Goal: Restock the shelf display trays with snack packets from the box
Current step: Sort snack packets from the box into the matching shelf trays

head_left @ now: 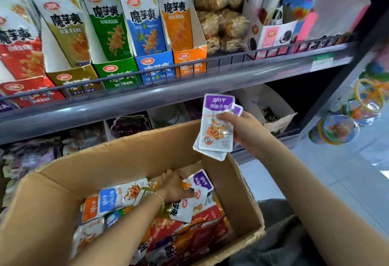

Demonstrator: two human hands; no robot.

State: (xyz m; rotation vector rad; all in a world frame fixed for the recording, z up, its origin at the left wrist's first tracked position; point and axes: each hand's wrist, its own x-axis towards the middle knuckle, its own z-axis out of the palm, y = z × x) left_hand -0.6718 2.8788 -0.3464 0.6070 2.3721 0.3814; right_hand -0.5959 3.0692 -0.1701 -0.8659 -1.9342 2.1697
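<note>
Purple-topped silvery packets [215,127] fan from the clamped right grip [246,131]; left grip [174,186] pinches another packet [202,181].

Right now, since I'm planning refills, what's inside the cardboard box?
Mixed snack packets and the left hand reaching among them; lower layers and the bottom are covered.

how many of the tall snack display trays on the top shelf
5 on the upper shelf, left to right: red, gold, green, blue, orange. More may sit off-frame left.

Purple-white packets [215,122]; brown cardboard box [134,152]; red, gold, green, blue, orange display trays [154,65].
</note>
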